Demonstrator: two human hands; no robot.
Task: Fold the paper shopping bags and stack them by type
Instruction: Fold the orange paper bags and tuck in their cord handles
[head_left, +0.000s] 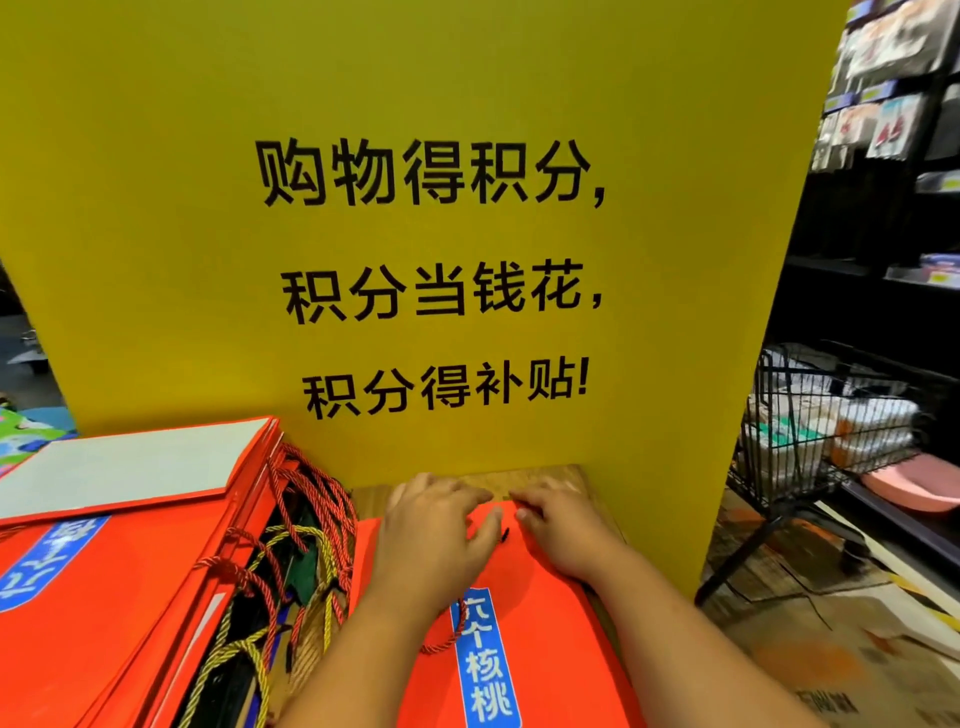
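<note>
Yellow display board (441, 104) with three lines of black Chinese characters fills the background and stands upright at the far edge of a wooden tabletop (545, 475).

Far left: a stack of flat orange paper bags (104, 597), several with a blue label bearing white characters. The topmost bag (119, 470) shows a pale grey panel framed in orange.

Just right of the stack: a tangle of twisted cord handles (301, 519), some red and dark, some yellow and dark, trailing from the bags' open ends.

Centre: one orange bag (530, 613) lies flat on the tabletop, near the viewer, its blue label (485, 660) running lengthwise. A red cord loop (441, 642) rests on it beside the label.

Both hands sit on the far end of this bag. The left hand (436, 530) lies palm down with fingers spread, pressing on the paper. The right hand (561, 525) lies close beside it, knuckles up and fingers lightly bent, with its tips at the bag's far edge. Motion blur hides whether they pinch the edge or only press it. A short dark cord end (504, 535) shows between the two hands.

Right: a black wire trolley (821, 415) loaded with packaged goods, and a pink basin (914, 488) on its near side.

Far right, upper: dark shelving (883, 104) carrying hanging packets.
</note>
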